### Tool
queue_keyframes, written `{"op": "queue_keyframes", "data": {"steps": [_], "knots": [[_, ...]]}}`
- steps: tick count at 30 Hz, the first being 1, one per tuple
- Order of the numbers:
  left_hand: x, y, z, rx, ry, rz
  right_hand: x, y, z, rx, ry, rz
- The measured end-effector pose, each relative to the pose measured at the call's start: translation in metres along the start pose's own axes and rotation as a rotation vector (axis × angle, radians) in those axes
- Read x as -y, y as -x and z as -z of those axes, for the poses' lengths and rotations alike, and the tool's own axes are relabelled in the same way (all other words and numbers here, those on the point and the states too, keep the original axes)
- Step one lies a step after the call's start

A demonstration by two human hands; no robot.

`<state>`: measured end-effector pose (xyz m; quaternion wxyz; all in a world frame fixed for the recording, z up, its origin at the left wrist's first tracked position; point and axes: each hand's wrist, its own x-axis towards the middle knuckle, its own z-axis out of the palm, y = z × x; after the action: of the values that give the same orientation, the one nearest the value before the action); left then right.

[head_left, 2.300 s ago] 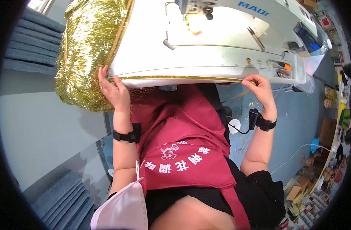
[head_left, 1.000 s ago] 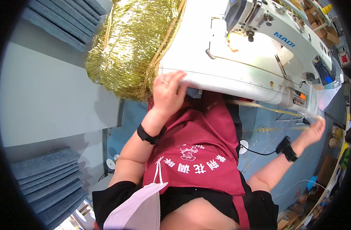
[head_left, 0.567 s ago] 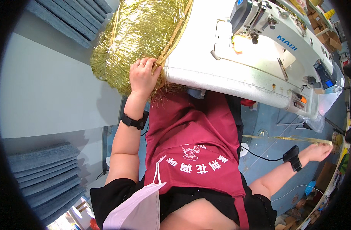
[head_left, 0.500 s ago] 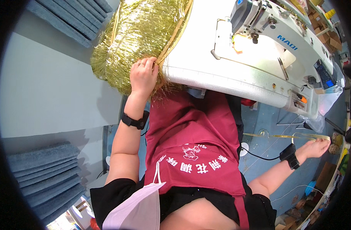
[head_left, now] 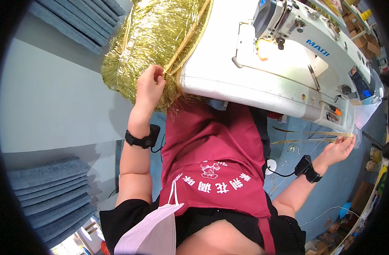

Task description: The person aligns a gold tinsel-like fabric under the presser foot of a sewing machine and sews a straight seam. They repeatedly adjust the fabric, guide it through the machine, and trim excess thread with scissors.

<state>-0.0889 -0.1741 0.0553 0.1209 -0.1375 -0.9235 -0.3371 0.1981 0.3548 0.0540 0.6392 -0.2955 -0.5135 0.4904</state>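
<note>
A heap of shiny gold tinsel fringe (head_left: pixel 135 46), bordered by gold tape (head_left: pixel 187 36), fills the left of the white sewing table (head_left: pixel 245 87). My left hand (head_left: pixel 151 88) is at the heap's lower edge, fingers curled and pinched on the tape. Out to the right, below the table's corner, my right hand (head_left: pixel 340 148) pinches a narrow gold ribbon (head_left: pixel 313 133) whose two strands trail leftward over the floor. The sewing machine (head_left: pixel 318 46) stands on the table with tweezers (head_left: pixel 313 76) beside it.
An orange-handled tool (head_left: pixel 335 110) sits in the table's edge recess. Folded blue-grey fabric (head_left: pixel 50 195) lies at lower left, below a pale panel (head_left: pixel 58 102). A black cable (head_left: pixel 279 171) runs to my right wrist device. Shelves with boxes (head_left: pixel 360 40) line the far right.
Over two seconds my right hand swung out rightward with the ribbon, off the table edge, and has just risen toward the corner. My left hand shifted, now slightly leftward with fingers more curled.
</note>
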Motion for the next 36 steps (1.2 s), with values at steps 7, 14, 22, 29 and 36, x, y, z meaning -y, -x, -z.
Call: {"op": "queue_keyframes", "data": {"steps": [7,14,22,29,36], "knots": [[0.02,-0.025,0.073,0.031,0.36,0.119,-0.003,0.013,-0.009,0.151,-0.067,0.02],[0.019,-0.061,0.121,0.147,0.386,0.117,-0.011,0.023,-0.018,0.164,-0.076,-0.017],[-0.012,-0.019,0.068,0.214,-0.542,-0.242,-0.015,0.025,-0.017,0.171,-0.078,-0.034],[0.006,-0.003,0.034,0.189,-0.692,-0.32,-0.015,0.027,-0.023,0.201,-0.08,-0.031],[0.013,0.007,0.021,0.145,-0.714,-0.303,-0.018,0.032,-0.026,0.216,-0.072,-0.028]]}}
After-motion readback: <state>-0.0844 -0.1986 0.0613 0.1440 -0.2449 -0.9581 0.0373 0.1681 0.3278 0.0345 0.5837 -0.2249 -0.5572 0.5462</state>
